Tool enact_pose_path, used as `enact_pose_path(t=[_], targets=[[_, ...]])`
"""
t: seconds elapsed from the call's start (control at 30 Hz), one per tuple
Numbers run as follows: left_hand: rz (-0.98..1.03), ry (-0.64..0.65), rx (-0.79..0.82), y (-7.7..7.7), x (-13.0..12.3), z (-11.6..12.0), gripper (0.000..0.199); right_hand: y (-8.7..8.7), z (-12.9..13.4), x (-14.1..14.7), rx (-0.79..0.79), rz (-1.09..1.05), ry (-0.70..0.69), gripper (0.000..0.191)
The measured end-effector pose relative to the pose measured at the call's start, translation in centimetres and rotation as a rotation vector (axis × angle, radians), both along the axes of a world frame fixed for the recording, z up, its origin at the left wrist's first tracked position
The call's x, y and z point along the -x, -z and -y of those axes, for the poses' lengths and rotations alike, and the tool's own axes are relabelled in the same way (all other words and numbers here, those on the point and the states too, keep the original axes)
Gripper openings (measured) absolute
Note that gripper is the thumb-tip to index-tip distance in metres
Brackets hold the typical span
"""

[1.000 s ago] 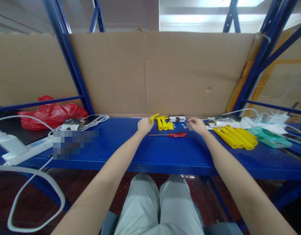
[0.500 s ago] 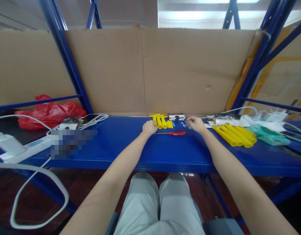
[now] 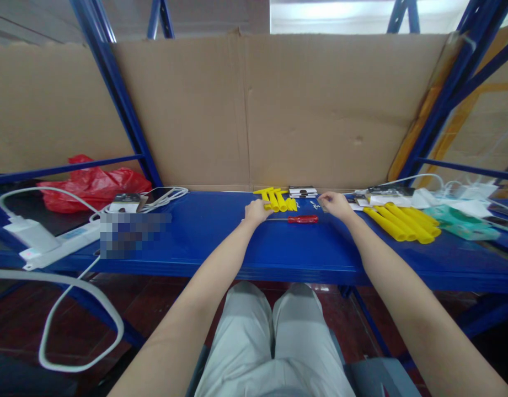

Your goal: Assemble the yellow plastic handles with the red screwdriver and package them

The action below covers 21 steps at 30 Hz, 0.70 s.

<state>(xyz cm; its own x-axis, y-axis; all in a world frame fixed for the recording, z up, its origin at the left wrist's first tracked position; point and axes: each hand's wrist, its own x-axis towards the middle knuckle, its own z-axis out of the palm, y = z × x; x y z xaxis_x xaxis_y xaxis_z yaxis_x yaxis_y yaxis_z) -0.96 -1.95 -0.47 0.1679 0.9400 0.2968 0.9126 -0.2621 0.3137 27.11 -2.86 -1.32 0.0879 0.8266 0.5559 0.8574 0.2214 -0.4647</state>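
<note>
My left hand (image 3: 256,212) is closed, its fingertips on the leftmost of several yellow T-shaped plastic pieces (image 3: 274,197); the fingers partly cover that piece. Below these lies a screwdriver (image 3: 303,219) with a red handle, its shaft pointing towards my left hand. Small yellow parts (image 3: 292,205) rest right beside the T-shaped pieces. My right hand (image 3: 335,205) is closed in a pinch above the table, next to some tiny pale parts (image 3: 315,204). Something small and greyish shows under its fingertips, too small to name.
Yellow tubes (image 3: 402,221) lie to the right, beside a green plastic packet (image 3: 460,220). Stacked small boxes (image 3: 303,192) stand at the back of the blue table (image 3: 220,248), against a cardboard wall (image 3: 187,116). At left are a white power strip (image 3: 63,245), cables and a red bag (image 3: 96,184).
The camera view has shifted slightly, so everything sits a little further right and higher. Both hands keep nearly the same places on the table; the left fingers look slightly more extended towards the yellow pieces.
</note>
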Motion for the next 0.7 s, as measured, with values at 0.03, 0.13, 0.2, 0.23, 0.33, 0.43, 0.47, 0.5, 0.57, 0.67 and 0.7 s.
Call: enact_pose_path(t=[0.03,0.13,0.2,0.23,0.33,0.43,0.47,0.5,0.57,0.67,0.7], targets=[[-0.003,-0.006,-0.006,-0.06,-0.02,0.01,0.040,-0.02,0.06,0.06,0.008,-0.007,-0.004,0.026],[-0.006,-0.023,-0.021,-0.16,-0.08,-0.06,0.036,-0.22,0.36,0.32,0.043,-0.008,0.009,0.026],[-0.007,-0.025,-0.025,-0.19,-0.11,-0.14,0.035,-0.41,0.59,0.51,0.053,0.001,0.024,0.026],[-0.009,-0.025,-0.026,-0.20,-0.12,-0.17,0.035,-0.48,0.69,0.60,0.056,0.002,0.031,0.026],[-0.011,-0.026,-0.027,-0.22,-0.11,-0.22,0.034,-0.58,0.87,0.75,0.076,-0.018,0.036,0.027],[0.001,-0.022,-0.028,-0.21,-0.11,-0.24,0.033,-0.55,0.86,0.74,0.081,-0.024,0.030,0.027],[0.006,-0.019,-0.028,-0.20,-0.12,-0.25,0.034,-0.53,0.83,0.70,0.077,-0.018,0.028,0.026],[0.010,-0.017,-0.028,-0.18,-0.13,-0.26,0.034,-0.50,0.77,0.66,0.074,-0.011,0.028,0.025],[0.012,-0.017,-0.027,-0.14,-0.14,-0.30,0.035,-0.42,0.63,0.54,0.072,-0.002,0.027,0.025],[0.007,-0.025,-0.026,-0.06,-0.09,-0.40,0.036,-0.17,0.34,0.32,0.054,-0.003,0.011,0.026],[0.004,-0.026,-0.026,-0.03,-0.05,-0.43,0.036,-0.08,0.26,0.26,0.042,-0.001,0.002,0.026]])
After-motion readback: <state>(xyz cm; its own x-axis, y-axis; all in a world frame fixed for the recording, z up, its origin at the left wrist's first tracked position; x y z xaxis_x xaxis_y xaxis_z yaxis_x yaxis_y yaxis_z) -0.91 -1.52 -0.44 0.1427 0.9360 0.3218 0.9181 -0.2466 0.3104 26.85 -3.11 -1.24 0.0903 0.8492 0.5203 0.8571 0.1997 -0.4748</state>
